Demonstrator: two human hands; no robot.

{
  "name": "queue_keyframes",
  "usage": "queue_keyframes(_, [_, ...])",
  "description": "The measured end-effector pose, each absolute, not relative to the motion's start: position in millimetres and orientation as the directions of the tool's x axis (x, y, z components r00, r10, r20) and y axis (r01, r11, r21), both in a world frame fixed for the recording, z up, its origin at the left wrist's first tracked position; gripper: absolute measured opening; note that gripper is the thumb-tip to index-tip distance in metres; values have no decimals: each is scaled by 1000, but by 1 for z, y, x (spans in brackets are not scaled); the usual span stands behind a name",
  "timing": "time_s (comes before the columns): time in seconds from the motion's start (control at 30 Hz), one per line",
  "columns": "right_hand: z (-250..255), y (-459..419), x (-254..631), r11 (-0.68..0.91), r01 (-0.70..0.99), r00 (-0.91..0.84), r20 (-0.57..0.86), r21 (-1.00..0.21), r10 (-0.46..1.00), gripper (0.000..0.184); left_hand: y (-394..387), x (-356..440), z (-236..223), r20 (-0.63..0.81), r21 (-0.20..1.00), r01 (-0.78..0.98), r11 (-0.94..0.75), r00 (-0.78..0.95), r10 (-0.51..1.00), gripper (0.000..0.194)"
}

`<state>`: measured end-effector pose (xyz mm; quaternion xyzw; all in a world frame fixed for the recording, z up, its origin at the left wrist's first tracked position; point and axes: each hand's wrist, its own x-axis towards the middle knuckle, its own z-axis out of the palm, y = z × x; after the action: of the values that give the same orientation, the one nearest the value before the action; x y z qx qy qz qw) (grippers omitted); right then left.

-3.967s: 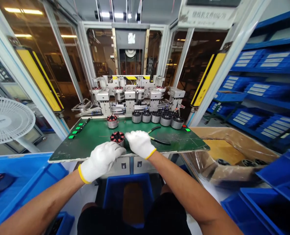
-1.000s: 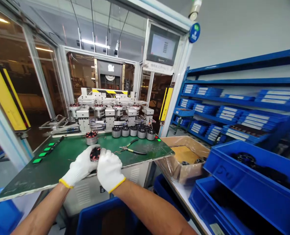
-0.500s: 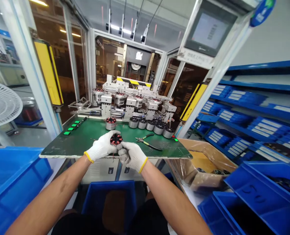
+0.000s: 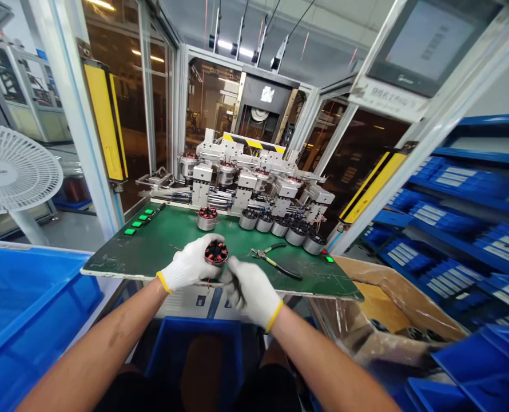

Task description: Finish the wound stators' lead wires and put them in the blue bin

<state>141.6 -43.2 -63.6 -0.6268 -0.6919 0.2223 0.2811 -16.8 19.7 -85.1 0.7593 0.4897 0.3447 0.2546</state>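
Observation:
My left hand [image 4: 191, 262], in a white knit glove with a yellow cuff, is closed around a motor stator [image 4: 216, 252] with red-brown copper windings and a dark core. Thin wire ends [image 4: 209, 284] hang from its underside. Just right of the stator is my right hand [image 4: 251, 288], gloved alike, its fingers curled and slightly blurred; anything between them is too small or hidden to make out. Green-handled cutting pliers [image 4: 275, 262] lie spread on the green worktop [image 4: 151, 252] beyond my right hand. Another wound stator [image 4: 207, 218] stands behind my left hand.
Several grey cylindrical stators [image 4: 280, 226] stand in a row before a winding machine [image 4: 243, 186]. Green buttons [image 4: 136, 224] line the worktop's left side. Blue bins [image 4: 27, 303] flank me, a cardboard box [image 4: 378, 272] stands right, and a white fan [image 4: 12, 171] left.
My right hand has shifted right and down, slightly away from the stator. My left hand still holds the stator. The whole view has swung a little to the left.

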Motion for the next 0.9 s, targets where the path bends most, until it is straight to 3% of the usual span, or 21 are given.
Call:
queue_keyframes(0.07, [-76,-56,139,262,757,-159,221,-598,962,48,21,-16,-86,275,740,540,-400,300,914,66])
queue_keyframes(0.13, [-82,-63,134,337,876,-192,392,-345,900,34,22,-16,-87,272,750,526,-402,309,911,67])
queue_keyframes(0.23, [-80,-59,122,120,993,-98,467,-18,879,29,22,-14,-84,274,731,557,-394,289,917,63])
queue_keyframes(0.33, [-73,-53,114,21,998,-46,420,65,907,22,21,-12,-81,283,711,569,-412,305,909,58])
queue_keyframes(0.5, [-75,-58,109,-79,996,56,411,39,910,19,25,-11,-86,319,708,536,-460,339,885,52])
queue_keyframes(0.8, [-78,-56,97,-248,955,292,377,-161,879,19,39,-15,-102,279,734,521,-435,352,893,54])
queue_keyframes(0.9, [-88,-50,106,-121,933,230,305,-339,924,12,44,-19,-104,259,769,489,-412,350,900,58])
